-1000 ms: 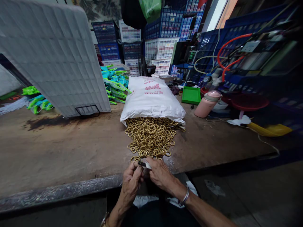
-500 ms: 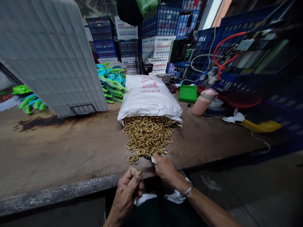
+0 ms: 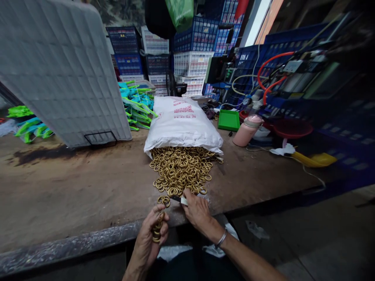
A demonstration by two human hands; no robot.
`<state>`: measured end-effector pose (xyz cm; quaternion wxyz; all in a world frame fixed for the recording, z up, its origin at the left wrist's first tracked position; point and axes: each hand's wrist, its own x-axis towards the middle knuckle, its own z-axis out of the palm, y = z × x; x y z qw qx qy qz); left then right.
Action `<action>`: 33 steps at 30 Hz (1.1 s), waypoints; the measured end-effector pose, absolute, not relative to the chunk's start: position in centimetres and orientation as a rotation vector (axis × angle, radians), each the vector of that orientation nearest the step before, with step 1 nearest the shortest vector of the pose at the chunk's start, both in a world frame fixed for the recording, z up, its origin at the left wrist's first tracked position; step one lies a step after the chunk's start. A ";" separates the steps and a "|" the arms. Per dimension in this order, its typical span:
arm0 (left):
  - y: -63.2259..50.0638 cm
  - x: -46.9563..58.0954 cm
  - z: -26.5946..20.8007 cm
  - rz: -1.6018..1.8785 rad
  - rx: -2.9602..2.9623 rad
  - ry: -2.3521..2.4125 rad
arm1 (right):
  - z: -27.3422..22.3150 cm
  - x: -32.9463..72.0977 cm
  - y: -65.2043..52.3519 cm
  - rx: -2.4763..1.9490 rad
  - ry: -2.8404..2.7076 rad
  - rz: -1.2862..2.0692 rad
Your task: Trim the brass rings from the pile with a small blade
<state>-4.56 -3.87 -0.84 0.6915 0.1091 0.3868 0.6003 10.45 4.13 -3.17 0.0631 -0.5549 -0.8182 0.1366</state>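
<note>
My left hand (image 3: 150,234), at the table's front edge, is curled around several gold rings (image 3: 157,230) lying in its palm and fingers. My right hand (image 3: 197,210) grips a small knife (image 3: 184,201) by its pale handle. The dark blade points left, close to a few loose rings (image 3: 163,200) just beyond my left fingertips. Behind both hands a heap of gold rings (image 3: 181,168) spills from the mouth of a white sack (image 3: 184,121) with red print. I cannot tell whether the blade touches any ring.
A padded grey-white panel (image 3: 64,74) stands at the left, near green and blue hangers (image 3: 137,103). To the right of the sack are a green tray (image 3: 229,120), a pink bottle (image 3: 247,130) and a yellow scoop-like piece (image 3: 316,159). Stacked crates (image 3: 193,64) fill the back.
My left hand has turned and loosened, so several rings now show in it instead of one at the fingertips. My right hand and the knife have shifted slightly left.
</note>
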 end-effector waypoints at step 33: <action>-3.3 -3.6 -1.4 1.400 1.052 1.492 | -0.2 9.0 3.2 -1.236 -1.514 2.016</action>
